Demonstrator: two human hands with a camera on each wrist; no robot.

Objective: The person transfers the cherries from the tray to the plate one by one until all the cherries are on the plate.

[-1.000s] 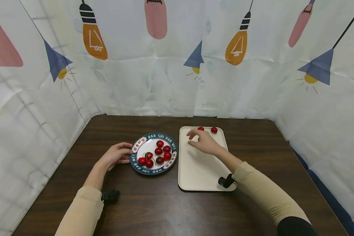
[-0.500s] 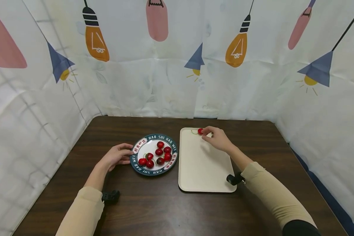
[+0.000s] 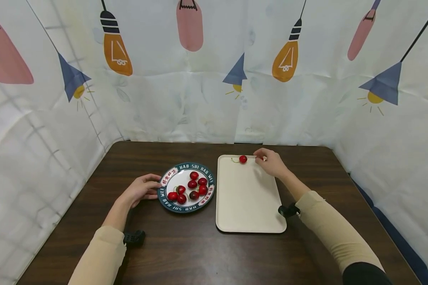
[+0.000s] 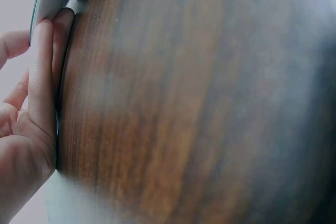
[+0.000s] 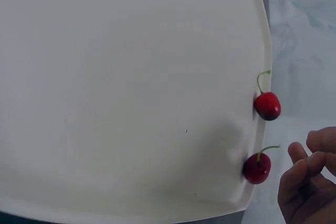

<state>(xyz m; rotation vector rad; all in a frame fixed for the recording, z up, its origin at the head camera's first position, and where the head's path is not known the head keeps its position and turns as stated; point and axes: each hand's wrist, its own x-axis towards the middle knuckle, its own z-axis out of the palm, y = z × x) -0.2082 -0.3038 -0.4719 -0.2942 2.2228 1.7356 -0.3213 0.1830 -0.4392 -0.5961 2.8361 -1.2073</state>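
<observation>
A white plate with a dark teal lettered rim (image 3: 171, 204) holds several red cherries (image 3: 192, 184). My left hand (image 3: 142, 189) holds its left edge; in the left wrist view some fingers (image 4: 42, 72) reach beneath the rim. To the right lies a cream rectangular tray (image 3: 249, 202). One stemmed cherry (image 3: 243, 159) sits at its far edge. A second cherry (image 5: 257, 168) lies by the far right corner, mostly covered by my right hand (image 3: 271, 162) in the head view. In the right wrist view, bent fingers hover beside that cherry, apart from it.
Both dishes stand side by side on a dark wood table (image 3: 185, 253), a narrow gap between them. A white patterned curtain (image 3: 199, 103) encloses the back and sides. The tray has a low raised rim.
My right hand has moved right along the tray's far edge, past the first cherry to the second one. My left hand and the plate have stayed in place.
</observation>
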